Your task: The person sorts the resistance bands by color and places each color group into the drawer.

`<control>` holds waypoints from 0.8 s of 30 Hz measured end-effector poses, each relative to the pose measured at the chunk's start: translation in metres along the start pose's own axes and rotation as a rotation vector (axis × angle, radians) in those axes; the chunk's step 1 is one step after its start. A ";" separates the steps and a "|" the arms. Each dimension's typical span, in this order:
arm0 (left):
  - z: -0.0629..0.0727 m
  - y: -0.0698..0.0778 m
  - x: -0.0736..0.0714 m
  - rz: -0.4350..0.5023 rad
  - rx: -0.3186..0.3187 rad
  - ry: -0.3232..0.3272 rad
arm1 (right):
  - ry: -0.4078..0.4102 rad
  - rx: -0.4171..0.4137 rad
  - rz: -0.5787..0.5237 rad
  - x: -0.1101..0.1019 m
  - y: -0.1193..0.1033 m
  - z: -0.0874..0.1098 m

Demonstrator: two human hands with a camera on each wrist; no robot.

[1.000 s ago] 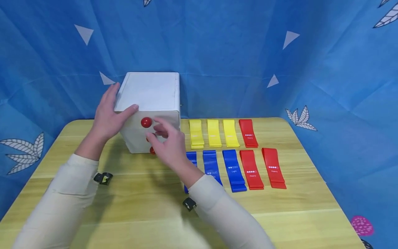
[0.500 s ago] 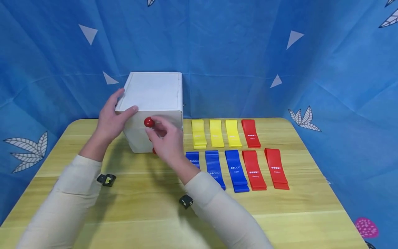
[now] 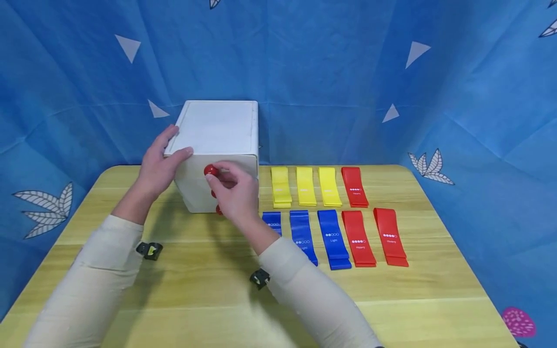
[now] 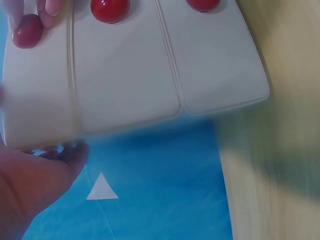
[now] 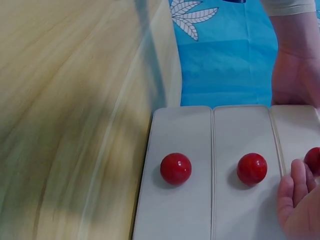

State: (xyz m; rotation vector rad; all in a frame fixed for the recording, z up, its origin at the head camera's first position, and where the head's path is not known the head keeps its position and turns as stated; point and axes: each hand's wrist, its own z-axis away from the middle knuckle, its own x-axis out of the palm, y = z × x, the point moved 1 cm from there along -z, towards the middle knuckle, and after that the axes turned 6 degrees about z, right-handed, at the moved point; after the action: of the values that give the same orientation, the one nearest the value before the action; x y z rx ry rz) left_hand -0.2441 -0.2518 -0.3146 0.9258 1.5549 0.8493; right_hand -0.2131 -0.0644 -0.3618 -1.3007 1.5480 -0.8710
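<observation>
A white cabinet [image 3: 213, 125] with three drawers stands at the back left, each drawer front bearing a round red knob. My left hand [image 3: 158, 162] rests on its upper left corner, thumb along the top front edge and fingers against the left side. With thumb and fingers, my right hand [image 3: 235, 188] pinches the top drawer's knob [image 3: 211, 170]. The middle knob [image 5: 252, 169] and bottom knob [image 5: 175, 169] show fully in the right wrist view. All three drawers look closed.
Flat folded resistance bands lie right of the cabinet: yellow bands [image 3: 306, 186] and a red band [image 3: 354, 187] behind, blue bands [image 3: 334, 239] and red bands [image 3: 390, 237] in front. My right forearm partly covers the blue ones. A blue curtain [image 3: 326, 72] hangs behind the wooden table [image 3: 196, 299].
My right hand has come in from beside the top knob and taken hold of it. The left hand stays on the cabinet corner. The head view has shifted slightly.
</observation>
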 end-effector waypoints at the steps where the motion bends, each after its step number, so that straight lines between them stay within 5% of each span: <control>1: 0.000 0.000 0.000 0.007 -0.005 -0.004 | 0.000 -0.003 -0.002 -0.001 0.000 0.000; 19: -0.002 -0.009 -0.013 0.211 -0.029 -0.087 | -0.032 -0.001 -0.083 -0.007 -0.003 0.018; 24: -0.001 -0.013 -0.016 0.349 -0.051 -0.131 | -0.032 -0.018 -0.083 -0.008 -0.004 0.024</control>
State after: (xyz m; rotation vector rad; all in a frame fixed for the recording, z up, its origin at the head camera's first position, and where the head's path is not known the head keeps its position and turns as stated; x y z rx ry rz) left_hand -0.2446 -0.2717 -0.3188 1.2117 1.2719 1.0445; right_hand -0.1895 -0.0567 -0.3648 -1.3946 1.4887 -0.8853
